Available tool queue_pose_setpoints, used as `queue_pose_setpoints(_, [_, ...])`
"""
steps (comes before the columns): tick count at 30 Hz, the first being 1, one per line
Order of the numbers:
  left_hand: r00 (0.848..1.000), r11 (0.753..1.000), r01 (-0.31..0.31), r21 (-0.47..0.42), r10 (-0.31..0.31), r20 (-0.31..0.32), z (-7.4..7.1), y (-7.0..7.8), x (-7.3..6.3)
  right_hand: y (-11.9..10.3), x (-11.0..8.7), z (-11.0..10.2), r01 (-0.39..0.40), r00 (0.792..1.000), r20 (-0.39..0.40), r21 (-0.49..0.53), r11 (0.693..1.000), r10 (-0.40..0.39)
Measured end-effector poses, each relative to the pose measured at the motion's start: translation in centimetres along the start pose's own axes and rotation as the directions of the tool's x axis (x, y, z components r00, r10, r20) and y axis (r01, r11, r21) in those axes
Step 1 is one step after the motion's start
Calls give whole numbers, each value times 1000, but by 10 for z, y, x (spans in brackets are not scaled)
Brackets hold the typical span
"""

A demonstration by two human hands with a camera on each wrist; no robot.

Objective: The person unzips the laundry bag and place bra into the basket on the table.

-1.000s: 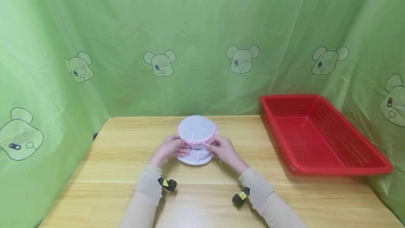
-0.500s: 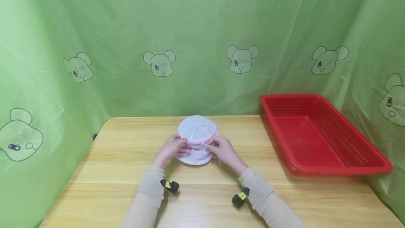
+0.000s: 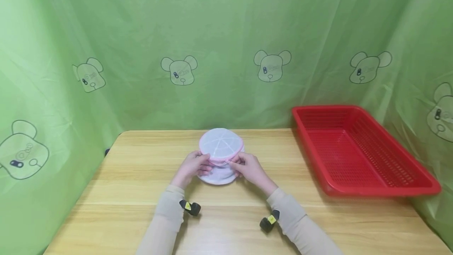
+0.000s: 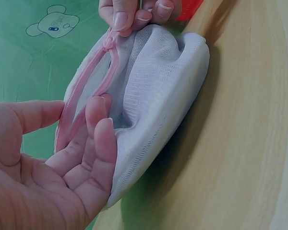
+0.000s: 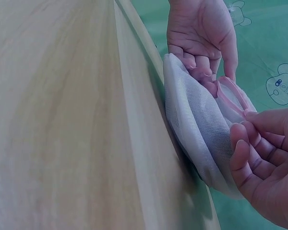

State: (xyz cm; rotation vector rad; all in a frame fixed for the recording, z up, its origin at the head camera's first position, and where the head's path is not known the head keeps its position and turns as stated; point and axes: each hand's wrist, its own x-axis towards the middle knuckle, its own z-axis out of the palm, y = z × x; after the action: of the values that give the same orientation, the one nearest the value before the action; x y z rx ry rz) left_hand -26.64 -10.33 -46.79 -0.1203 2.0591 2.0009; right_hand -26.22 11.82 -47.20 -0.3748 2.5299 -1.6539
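A round white mesh laundry bag point(image 3: 220, 143) with pink zipper trim stands on the wooden table, its seamed lid facing up and toward the back. My left hand point(image 3: 192, 167) holds the bag's left front, thumb at the pink zipper point(image 4: 71, 108) and the other fingers bent against the mesh below it. Between thumb and forefinger, my right hand point(image 3: 249, 167) pinches the zipper at its slider point(image 4: 109, 43). A gap shows between the zipper's two edges in the left wrist view. Soft folds dent the mesh side wall point(image 5: 194, 108).
A red plastic basket point(image 3: 380, 190) with slotted walls stands at the right of the table point(image 3: 226, 223). Green curtains point(image 3: 226, 19) printed with bear heads enclose the back and both sides. Each sleeved forearm wears a small black camera point(image 3: 267, 224).
My left hand has shifted slightly right along the zipper edge. The right hand keeps its pinch in nearly the same place, and the bag has hardly moved.
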Motion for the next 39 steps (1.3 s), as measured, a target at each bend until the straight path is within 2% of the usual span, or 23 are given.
queue_pose_setpoints(4, [1000,1000,4,-5,-4,0,-1,-1,1,0,-1,0,4,1000,2,0,1000,-4])
queue_pose_setpoints(11, [1000,1000,-7,-26,6,-16,-2,-1,1,3,-1,1,60,998,-12,4,998,-60])
queue_pose_setpoints(19, [999,999,-15,-38,13,-38,-4,-1,3,3,0,0,3,1000,-8,42,999,-2])
queue_pose_setpoints(39, [999,997,-15,-73,11,-53,-6,-3,5,3,1,0,24,1000,-12,42,999,-24])
